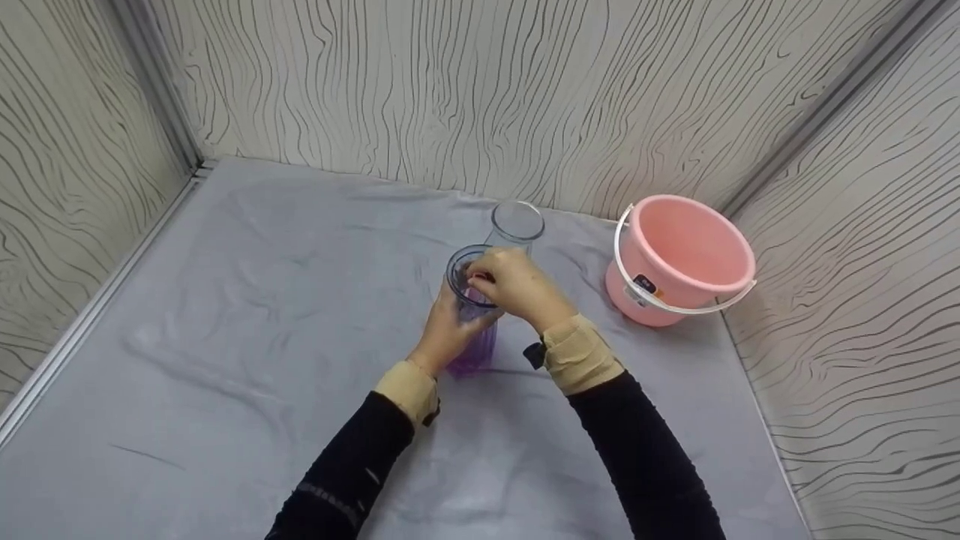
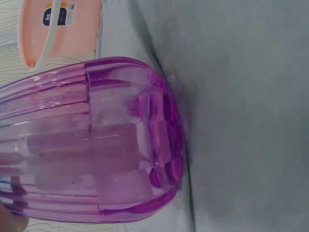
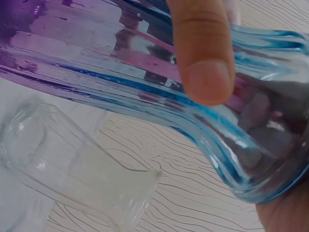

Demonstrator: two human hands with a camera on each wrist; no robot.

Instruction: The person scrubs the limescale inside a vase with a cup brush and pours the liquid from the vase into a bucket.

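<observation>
I am steadying the purple vase [image 1: 474, 346] upright on the grey cloth [image 1: 225, 315], my left hand [image 1: 444, 330] wrapping its body, my right hand [image 1: 516, 285] pinching its rim. I judge the work unfinished, with the clear vase [image 1: 516, 225] and pink bucket [image 1: 679, 259] standing untouched.

Table [image 1: 247, 360]: covered with wrinkled grey cloth, walled on three sides by wavy-lined panels.
Purple vase [image 1: 472, 352]: upright near table centre, blue-tinted rim.
Clear vase [image 1: 516, 225]: upright just behind purple vase.
Pink bucket [image 1: 679, 259]: far right corner, white handle down on rim.
</observation>
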